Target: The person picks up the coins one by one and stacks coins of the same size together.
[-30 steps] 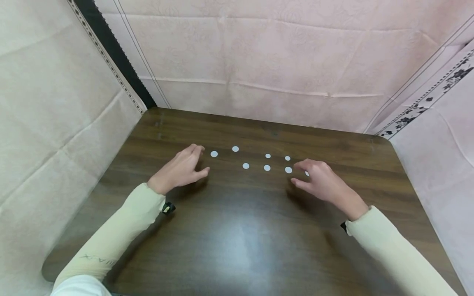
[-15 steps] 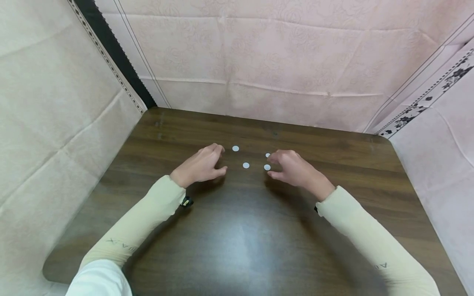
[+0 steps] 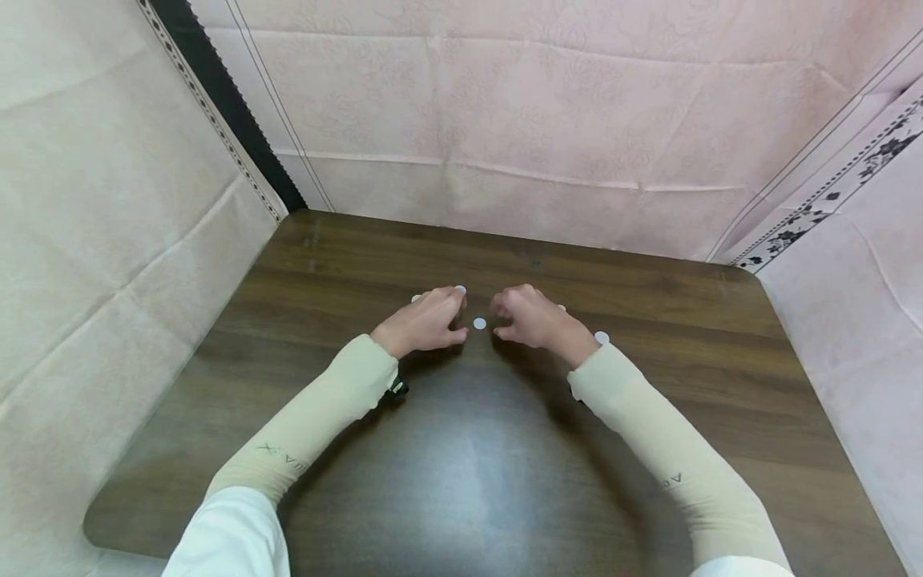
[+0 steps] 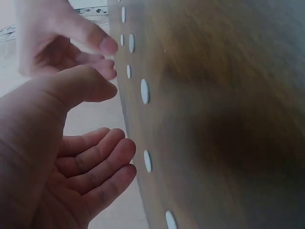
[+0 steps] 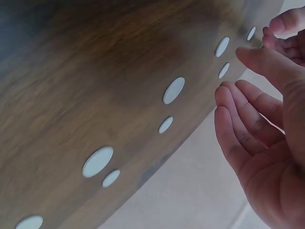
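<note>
Several flat white round discs lie on the dark wooden table [image 3: 461, 449]. One white disc [image 3: 479, 324] shows between the two hands. My left hand [image 3: 431, 319] hovers over the discs, thumb apart from the loosely bent fingers, holding nothing. Facing it, my right hand [image 3: 535, 319] is likewise raised with relaxed fingers and nothing between them. A small gap separates the hands. In the left wrist view, a white disc [image 4: 145, 91] lies beyond the thumb. The right wrist view shows a larger white disc [image 5: 174, 90] and smaller ones. Some discs are hidden under the hands in the head view.
A pale patterned cloth [image 3: 534, 120] hangs behind the table, and more cloth lines both sides. At the right, another white disc [image 3: 602, 337] lies near the sleeve cuff. A dark band [image 3: 238, 104] runs down the cloth at the back left corner.
My left hand has moved right and my right hand has moved left, so they are now close together. Discs at the right have come back into view; the visible ones stay in place.
</note>
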A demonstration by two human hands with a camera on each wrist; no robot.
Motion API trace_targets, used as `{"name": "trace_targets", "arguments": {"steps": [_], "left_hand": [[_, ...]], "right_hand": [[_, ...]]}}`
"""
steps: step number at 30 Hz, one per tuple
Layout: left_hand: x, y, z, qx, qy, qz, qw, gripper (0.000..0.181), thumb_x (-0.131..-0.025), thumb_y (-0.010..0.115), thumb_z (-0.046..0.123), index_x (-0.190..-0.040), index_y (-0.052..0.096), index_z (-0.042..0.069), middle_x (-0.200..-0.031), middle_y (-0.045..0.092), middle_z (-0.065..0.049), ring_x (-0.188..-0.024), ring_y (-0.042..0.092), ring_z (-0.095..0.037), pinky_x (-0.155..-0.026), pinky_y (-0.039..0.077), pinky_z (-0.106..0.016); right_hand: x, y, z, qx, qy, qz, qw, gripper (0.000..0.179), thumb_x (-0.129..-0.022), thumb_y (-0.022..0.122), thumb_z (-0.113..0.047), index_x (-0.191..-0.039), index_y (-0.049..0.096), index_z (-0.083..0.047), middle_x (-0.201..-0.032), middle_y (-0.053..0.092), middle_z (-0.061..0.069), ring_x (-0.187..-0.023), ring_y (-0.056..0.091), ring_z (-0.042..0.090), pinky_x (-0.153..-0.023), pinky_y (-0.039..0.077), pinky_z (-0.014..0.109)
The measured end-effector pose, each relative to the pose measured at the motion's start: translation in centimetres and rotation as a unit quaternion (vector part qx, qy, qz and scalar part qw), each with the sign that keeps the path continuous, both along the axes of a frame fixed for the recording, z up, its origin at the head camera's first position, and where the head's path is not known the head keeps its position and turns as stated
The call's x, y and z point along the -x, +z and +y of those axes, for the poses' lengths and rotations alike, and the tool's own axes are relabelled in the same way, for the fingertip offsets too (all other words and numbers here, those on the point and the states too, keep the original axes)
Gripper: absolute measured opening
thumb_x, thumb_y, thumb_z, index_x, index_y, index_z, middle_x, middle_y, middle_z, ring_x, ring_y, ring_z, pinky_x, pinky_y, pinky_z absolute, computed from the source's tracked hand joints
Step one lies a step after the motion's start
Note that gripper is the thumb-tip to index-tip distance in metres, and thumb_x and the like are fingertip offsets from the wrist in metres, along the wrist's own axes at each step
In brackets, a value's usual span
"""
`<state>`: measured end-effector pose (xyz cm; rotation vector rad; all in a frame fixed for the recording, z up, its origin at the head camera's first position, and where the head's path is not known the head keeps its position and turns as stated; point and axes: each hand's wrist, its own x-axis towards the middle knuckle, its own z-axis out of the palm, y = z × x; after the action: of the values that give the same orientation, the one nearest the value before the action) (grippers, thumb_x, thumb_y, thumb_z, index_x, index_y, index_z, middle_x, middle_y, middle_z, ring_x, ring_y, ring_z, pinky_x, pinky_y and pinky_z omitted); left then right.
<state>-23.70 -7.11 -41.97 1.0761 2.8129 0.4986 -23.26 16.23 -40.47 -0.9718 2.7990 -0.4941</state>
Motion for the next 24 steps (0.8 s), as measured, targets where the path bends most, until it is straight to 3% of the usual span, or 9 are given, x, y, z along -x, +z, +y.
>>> {"name": "trace_targets", "arguments": {"steps": [9, 24], "left_hand": [[1.0, -0.7, 1.5, -0.002, -0.008, -0.043, 0.9990, 0.018, -0.092, 0.068, 0.014, -0.103, 0.063, 0.000, -0.093, 0.057, -0.007, -0.082, 0.055, -0.020, -0.071, 0.048, -0.031], [1.7, -1.4, 2.6, 0.023, 0.012, -0.056, 0.9981, 0.011, -0.093, 0.070, 0.012, -0.096, 0.064, 0.003, -0.089, 0.055, -0.005, -0.087, 0.050, -0.021, -0.072, 0.044, -0.031]], "right_hand": [[1.4, -0.8, -1.6, -0.035, -0.004, -0.024, 0.9991, 0.022, -0.091, 0.081, -0.011, -0.110, 0.075, 0.000, -0.103, 0.076, 0.013, -0.096, 0.074, 0.024, -0.083, 0.062, 0.038], [2.0, -1.5, -2.3, -0.023, 0.003, -0.023, 0.9995, 0.009, -0.091, 0.077, -0.004, -0.099, 0.077, -0.003, -0.094, 0.077, 0.009, -0.089, 0.071, 0.021, -0.079, 0.060, 0.036]]}}
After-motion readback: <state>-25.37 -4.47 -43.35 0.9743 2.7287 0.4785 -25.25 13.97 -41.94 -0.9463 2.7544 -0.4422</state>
